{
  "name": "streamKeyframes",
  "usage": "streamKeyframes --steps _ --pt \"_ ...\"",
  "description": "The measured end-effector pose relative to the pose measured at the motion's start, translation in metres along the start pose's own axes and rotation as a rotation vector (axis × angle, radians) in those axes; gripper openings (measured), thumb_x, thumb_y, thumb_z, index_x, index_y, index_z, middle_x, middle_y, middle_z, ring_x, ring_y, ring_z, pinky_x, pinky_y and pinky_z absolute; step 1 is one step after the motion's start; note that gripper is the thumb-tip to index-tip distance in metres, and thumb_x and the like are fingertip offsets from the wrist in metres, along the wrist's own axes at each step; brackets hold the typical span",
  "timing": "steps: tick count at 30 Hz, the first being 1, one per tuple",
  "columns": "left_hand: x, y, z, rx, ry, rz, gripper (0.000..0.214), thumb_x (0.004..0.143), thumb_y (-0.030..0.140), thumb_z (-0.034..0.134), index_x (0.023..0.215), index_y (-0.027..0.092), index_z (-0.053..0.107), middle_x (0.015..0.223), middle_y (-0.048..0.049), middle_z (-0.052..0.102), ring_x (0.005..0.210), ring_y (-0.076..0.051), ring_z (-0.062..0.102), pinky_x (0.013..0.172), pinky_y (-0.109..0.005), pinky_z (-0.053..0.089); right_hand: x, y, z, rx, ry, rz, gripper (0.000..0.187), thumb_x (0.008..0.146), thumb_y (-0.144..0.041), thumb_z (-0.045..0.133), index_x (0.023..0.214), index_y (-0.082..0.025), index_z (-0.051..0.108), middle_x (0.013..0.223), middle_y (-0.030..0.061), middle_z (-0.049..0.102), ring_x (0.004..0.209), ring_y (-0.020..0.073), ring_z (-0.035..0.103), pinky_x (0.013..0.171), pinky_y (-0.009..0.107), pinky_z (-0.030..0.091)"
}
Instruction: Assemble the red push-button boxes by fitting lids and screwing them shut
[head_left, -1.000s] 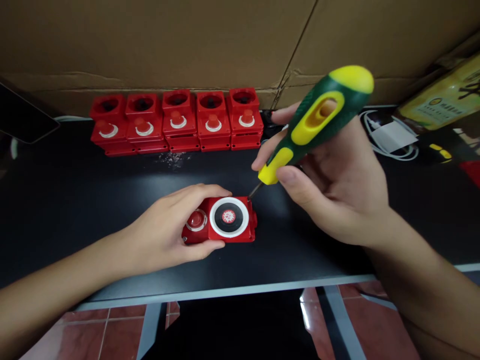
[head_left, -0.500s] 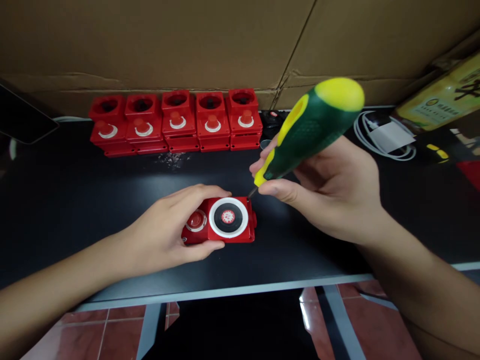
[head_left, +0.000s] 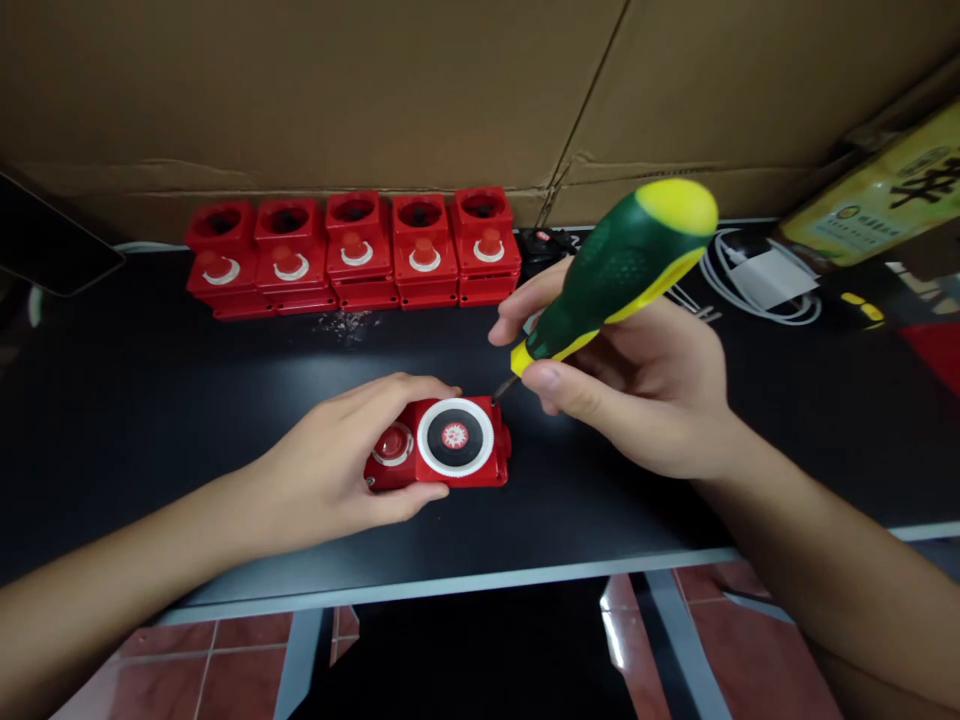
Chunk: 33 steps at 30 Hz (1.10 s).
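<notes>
A red plastic housing [head_left: 424, 470] lies on the dark table, with a white-rimmed black dial [head_left: 454, 437] on its right half and a red dome in a white ring [head_left: 393, 443] on its left. My left hand [head_left: 341, 450] grips it from the left, thumb along the near side and fingers along the far side. In my right hand [head_left: 637, 390] is a green and yellow screwdriver [head_left: 611, 275], held tilted, handle up and to the right. Its tip meets the housing's far right corner; whether a screw sits there is too small to tell.
Several similar red housings [head_left: 352, 250] stand in a row at the back against a cardboard wall [head_left: 315, 90]. Pale crumbs [head_left: 349, 325] lie before them. At the right are a coiled white cable [head_left: 780, 300] and a yellow-labelled package [head_left: 877, 200]. A dark screen [head_left: 52, 235] stands far left.
The screwdriver has turned about its shaft, and my right thumb and fingers have shifted round its handle. The housing and my left hand stay put, while the view has moved slightly.
</notes>
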<state>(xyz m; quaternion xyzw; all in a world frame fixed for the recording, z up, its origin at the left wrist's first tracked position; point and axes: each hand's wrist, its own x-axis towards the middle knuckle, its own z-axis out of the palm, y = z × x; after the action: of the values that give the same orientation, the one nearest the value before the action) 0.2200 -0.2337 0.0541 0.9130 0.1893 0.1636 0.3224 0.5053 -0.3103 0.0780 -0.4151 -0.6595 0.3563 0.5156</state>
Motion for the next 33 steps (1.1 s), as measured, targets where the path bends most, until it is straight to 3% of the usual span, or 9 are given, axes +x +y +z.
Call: streamKeyframes --steps 6,12,18,24,28,33 --pt "0.0 0.001 -0.001 -0.007 0.012 0.01 0.055 0.102 0.041 0.088 0.148 0.029 0.06 0.138 -0.003 0.081 0.111 -0.022 0.083 0.101 -0.03 0.064 -0.001 -0.002 -0.003 0.169 -0.087 0.054 0.032 0.107 -0.015 0.082 0.138 -0.021 0.077 0.127 0.0049 0.087 0.087 0.0111 0.077 0.074 0.023 0.069" --pt "-0.002 0.001 -0.001 -0.005 0.008 0.009 0.054 0.103 0.043 0.087 0.148 0.028 0.06 0.139 -0.0042 0.08 0.115 -0.024 0.083 0.103 -0.032 0.064 -0.001 0.002 0.0 0.109 -0.059 0.068 0.031 0.1 -0.025 0.093 0.13 -0.024 0.082 0.123 0.0036 0.083 0.09 0.0143 0.076 0.084 0.029 0.072" --pt "-0.001 0.002 -0.001 -0.028 -0.007 -0.005 0.054 0.103 0.041 0.088 0.148 0.028 0.061 0.14 -0.0029 0.08 0.116 -0.022 0.082 0.104 -0.03 0.062 0.001 0.001 0.005 -0.031 0.039 0.036 0.019 0.096 -0.033 0.098 0.106 -0.024 0.085 0.113 0.0047 0.077 0.082 0.0152 0.068 0.063 0.028 0.06" --pt "0.0 0.002 -0.003 -0.028 -0.009 -0.008 0.053 0.104 0.042 0.087 0.148 0.029 0.061 0.137 -0.003 0.08 0.112 -0.022 0.082 0.104 -0.032 0.063 0.001 0.008 0.009 -0.119 0.08 -0.058 0.021 0.093 -0.035 0.101 0.105 -0.024 0.087 0.111 0.0031 0.074 0.073 0.0111 0.059 0.058 0.027 0.056" --pt "0.0 0.002 -0.004 -0.026 -0.011 -0.004 0.052 0.104 0.046 0.086 0.147 0.028 0.062 0.136 -0.0038 0.081 0.11 -0.023 0.082 0.103 -0.033 0.064 0.001 0.007 0.006 -0.18 0.077 -0.077 0.026 0.094 -0.042 0.1 0.11 -0.025 0.089 0.11 0.0052 0.073 0.088 0.0174 0.069 0.059 0.027 0.057" --pt "-0.001 0.0 -0.003 -0.023 -0.008 -0.026 0.056 0.103 0.048 0.089 0.148 0.028 0.063 0.141 -0.0054 0.08 0.115 -0.025 0.083 0.103 -0.033 0.065 0.003 0.0 -0.004 -0.152 -0.001 -0.049 0.028 0.1 -0.037 0.094 0.126 -0.026 0.088 0.123 0.0075 0.083 0.101 0.0211 0.076 0.068 0.027 0.064"
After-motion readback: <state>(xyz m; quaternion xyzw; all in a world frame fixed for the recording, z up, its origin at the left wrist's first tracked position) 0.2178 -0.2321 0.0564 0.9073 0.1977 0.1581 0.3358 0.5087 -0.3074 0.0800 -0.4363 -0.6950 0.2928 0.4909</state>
